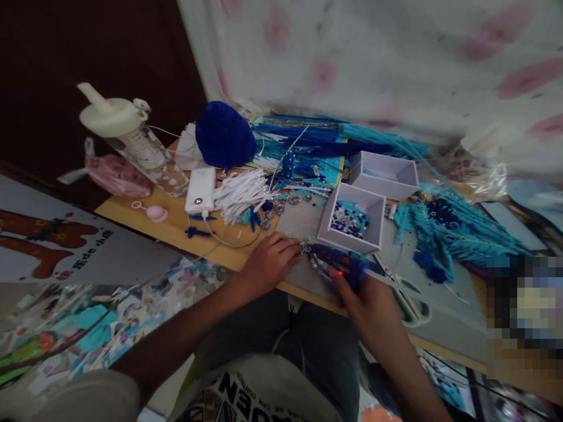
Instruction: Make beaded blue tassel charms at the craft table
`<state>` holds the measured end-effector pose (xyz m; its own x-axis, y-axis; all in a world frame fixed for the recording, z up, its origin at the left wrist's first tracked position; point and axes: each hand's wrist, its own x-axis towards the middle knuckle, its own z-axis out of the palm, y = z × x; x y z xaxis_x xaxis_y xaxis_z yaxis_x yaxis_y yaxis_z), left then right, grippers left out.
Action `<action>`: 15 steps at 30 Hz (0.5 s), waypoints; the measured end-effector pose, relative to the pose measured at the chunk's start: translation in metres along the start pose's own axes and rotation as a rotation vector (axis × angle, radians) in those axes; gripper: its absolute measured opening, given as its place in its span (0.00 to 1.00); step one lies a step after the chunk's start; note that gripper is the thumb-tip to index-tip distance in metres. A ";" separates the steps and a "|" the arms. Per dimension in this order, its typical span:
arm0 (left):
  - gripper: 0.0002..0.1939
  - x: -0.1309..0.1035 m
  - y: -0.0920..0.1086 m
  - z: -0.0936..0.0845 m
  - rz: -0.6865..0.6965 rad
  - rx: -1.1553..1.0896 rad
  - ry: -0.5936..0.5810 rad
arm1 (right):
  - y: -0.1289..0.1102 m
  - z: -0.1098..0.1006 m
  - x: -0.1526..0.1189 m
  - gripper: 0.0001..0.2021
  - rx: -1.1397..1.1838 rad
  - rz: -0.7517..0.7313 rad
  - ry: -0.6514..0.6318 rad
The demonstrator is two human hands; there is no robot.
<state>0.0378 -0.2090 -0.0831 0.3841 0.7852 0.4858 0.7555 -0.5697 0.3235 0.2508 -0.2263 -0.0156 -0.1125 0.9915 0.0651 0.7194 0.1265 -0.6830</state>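
Observation:
My left hand (271,262) pinches a small silver flower-like ornament (305,246) at its fingertips, above the front of the grey mat. In my right hand (367,302) is a blue hot glue gun (333,255), with a red light glowing on its side. The gun's nozzle points left and ends close to the ornament; whether they touch I cannot tell. More silver ornaments (278,206) lie loose just beyond my left hand. Directly behind the gun, a white box (373,214) holds blue, red and silver beads. Scissors (409,305) with pale handles lie partly behind my right hand.
A second white box (407,179) stands behind the first. White pipe-cleaner loops (241,196), a power bank (200,190), a blue yarn-like mound (224,135) and a tall cup (145,152) occupy the left. Fuzzy blue feather-shaped pieces (466,231) lie at right. Scraps cover the floor at left.

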 end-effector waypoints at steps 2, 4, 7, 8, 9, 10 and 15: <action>0.12 0.000 0.000 0.000 -0.004 -0.012 0.014 | 0.000 0.001 0.003 0.22 -0.016 -0.003 -0.030; 0.12 0.000 0.001 0.000 -0.009 -0.018 0.013 | -0.001 0.002 0.005 0.22 -0.030 -0.018 -0.036; 0.12 0.000 0.001 0.000 -0.018 -0.028 -0.005 | -0.002 0.002 0.007 0.22 -0.038 -0.042 -0.039; 0.12 0.000 0.001 0.000 -0.021 -0.033 -0.005 | -0.002 0.002 0.008 0.22 -0.038 -0.043 -0.043; 0.12 0.000 0.001 0.000 -0.023 -0.038 -0.001 | -0.002 0.002 0.008 0.22 -0.036 -0.041 -0.048; 0.12 0.000 0.001 0.000 -0.026 -0.042 0.003 | -0.002 0.002 0.008 0.23 -0.035 -0.038 -0.050; 0.12 0.001 0.002 0.000 -0.030 -0.038 0.015 | 0.000 0.003 0.009 0.25 -0.044 -0.031 -0.054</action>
<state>0.0395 -0.2095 -0.0823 0.3532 0.7984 0.4877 0.7455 -0.5551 0.3689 0.2473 -0.2177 -0.0170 -0.1708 0.9842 0.0458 0.7443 0.1593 -0.6486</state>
